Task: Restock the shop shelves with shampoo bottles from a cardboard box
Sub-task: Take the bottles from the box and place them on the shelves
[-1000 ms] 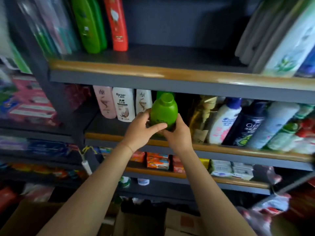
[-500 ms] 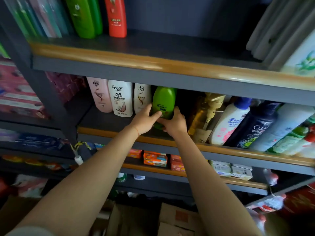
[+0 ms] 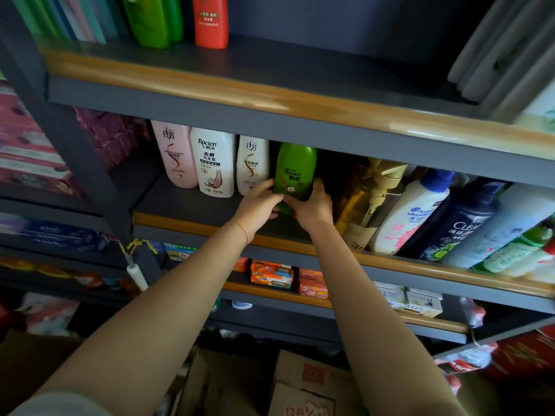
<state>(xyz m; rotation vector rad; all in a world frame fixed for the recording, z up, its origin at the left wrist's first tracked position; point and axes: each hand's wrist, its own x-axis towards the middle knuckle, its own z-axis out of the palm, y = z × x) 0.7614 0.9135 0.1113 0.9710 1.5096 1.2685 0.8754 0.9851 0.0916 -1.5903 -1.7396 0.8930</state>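
Both hands are at the base of a green bottle [image 3: 295,172] standing on the middle shelf [image 3: 192,205], just right of a white bottle [image 3: 251,165] and left of a dark gap. The left hand [image 3: 259,205] and right hand [image 3: 312,205] each pinch its lower end, fingers curled round it. This looks like the placing step, nearly finished: the bottle seems upright in the row. Next, I'd guess, both hands should let go gently without tipping it, then reach down to the box [image 3: 303,385] below for another
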